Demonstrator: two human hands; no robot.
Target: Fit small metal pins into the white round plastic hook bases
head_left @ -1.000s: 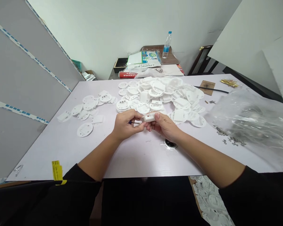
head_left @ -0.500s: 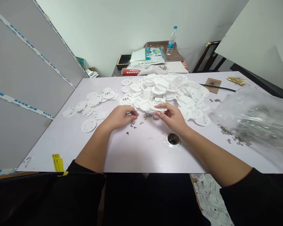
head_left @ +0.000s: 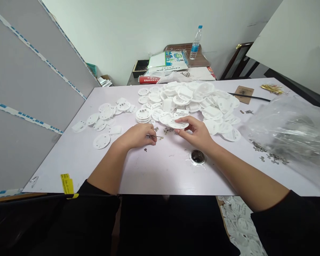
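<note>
My right hand [head_left: 196, 131] pinches the edge of a white round plastic disc [head_left: 178, 123] between thumb and fingers, at the front of the large heap of discs [head_left: 186, 96]. To its left, my left hand [head_left: 142, 136] is closed, with a thin dark rod, perhaps tweezers [head_left: 157, 136], sticking out rightward from its fingers. Small metal parts [head_left: 168, 131] lie on the table between the hands. One little dark piece [head_left: 145, 150] rests by itself just below my left hand.
Several loose white discs [head_left: 106, 111] lie to the left. A clear plastic bag [head_left: 290, 131] fills the right side, with metal parts [head_left: 276, 159] before it. A round grommet hole [head_left: 197, 156] sits near my right wrist. A water bottle [head_left: 196, 42] stands behind the table.
My left hand has turned and lowered slightly, so the thin rod now shows pointing right. The disc in my right hand is tilted more, showing its face. The camera view has shifted slightly.
</note>
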